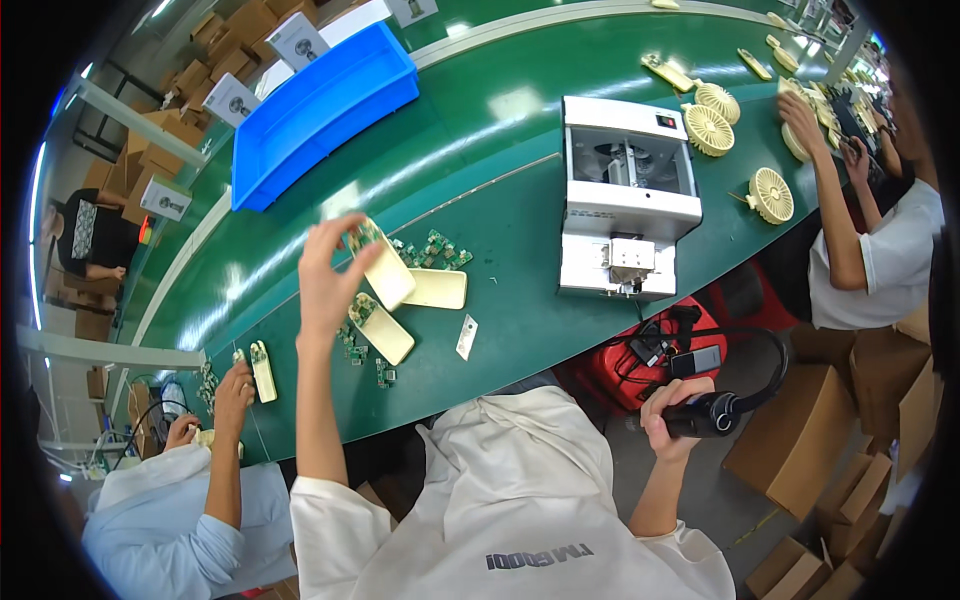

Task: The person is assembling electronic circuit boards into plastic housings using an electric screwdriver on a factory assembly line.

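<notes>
My left hand (326, 270) reaches over the green bench, thumb and fingers closed on the upper end of a cream plastic housing (390, 277) with a green circuit board in it. Beneath and beside it lie another cream housing with a board (384, 335) and a plain cream shell (438, 288). Small green circuit boards (440, 250) are heaped behind these, with more at the near side. Off the bench at the right, my right hand (672, 415) grips a black cylindrical device (703, 414) with a thick black cable.
A white machine (630, 200) stands right of the parts. At the far left sits a blue bin (320, 110). A red stool (640, 370) holds cables and an adapter. Co-workers sit at both sides, a co-worker's hand (235, 395) at left. Round cream fan parts (770, 195) lie at right.
</notes>
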A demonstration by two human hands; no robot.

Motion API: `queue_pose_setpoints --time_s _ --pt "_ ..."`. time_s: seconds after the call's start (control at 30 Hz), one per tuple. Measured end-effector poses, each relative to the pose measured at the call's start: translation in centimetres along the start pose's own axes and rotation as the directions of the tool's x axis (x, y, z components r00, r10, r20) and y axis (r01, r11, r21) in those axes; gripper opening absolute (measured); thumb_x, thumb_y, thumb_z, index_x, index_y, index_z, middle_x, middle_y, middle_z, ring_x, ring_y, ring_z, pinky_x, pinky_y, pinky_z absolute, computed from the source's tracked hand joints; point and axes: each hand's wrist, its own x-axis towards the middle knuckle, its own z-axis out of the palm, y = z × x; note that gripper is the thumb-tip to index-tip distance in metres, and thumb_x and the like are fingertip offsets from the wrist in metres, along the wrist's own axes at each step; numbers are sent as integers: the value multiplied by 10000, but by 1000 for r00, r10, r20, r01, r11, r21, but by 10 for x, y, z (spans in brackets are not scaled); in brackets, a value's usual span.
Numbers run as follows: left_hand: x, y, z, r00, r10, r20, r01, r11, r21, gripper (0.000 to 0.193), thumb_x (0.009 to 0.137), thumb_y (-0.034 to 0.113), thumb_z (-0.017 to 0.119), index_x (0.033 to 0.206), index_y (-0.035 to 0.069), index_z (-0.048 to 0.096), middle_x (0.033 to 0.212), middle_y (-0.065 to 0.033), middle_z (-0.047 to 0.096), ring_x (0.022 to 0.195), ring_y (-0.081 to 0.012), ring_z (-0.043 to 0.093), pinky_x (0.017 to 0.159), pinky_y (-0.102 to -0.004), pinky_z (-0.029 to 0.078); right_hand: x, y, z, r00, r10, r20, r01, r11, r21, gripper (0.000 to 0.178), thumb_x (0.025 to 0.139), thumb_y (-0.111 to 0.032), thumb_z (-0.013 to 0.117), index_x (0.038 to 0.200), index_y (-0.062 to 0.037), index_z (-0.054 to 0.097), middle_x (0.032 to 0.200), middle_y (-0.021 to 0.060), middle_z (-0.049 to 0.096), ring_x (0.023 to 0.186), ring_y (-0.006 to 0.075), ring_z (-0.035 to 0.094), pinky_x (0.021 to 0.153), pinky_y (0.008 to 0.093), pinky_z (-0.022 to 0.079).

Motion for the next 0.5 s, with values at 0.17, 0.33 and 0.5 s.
queue_pose_setpoints --time_s 0.17,0.33,0.5 --pt "42 -60 5 1000 9 0 -9 1000 18 328 814 205 732 1095 56 654 909 -59 612 777 -185 500 731 -307 437 11 -3 15 999 -17 -49 15 999 -28 410 790 -75 708 977 -58 344 656 53 457 474 123 447 435 251 440" --pt "70 -110 21 999 -16 40 16 1000 -7 328 830 223 723 1103 53 656 920 -63 613 797 -192 524 755 -314 448 16 -3 23 999 -17 -45 17 1000 2 409 790 -75 710 974 -58 345 658 51 457 478 120 447 433 250 439" --pt "88 -147 23 991 130 -28 -126 986 111 318 848 232 708 1100 45 657 992 -75 629 889 -194 575 813 -311 466 12 -9 27 997 26 -73 -29 999 -44 411 790 -77 714 971 -58 345 657 50 454 480 118 447 432 250 439"
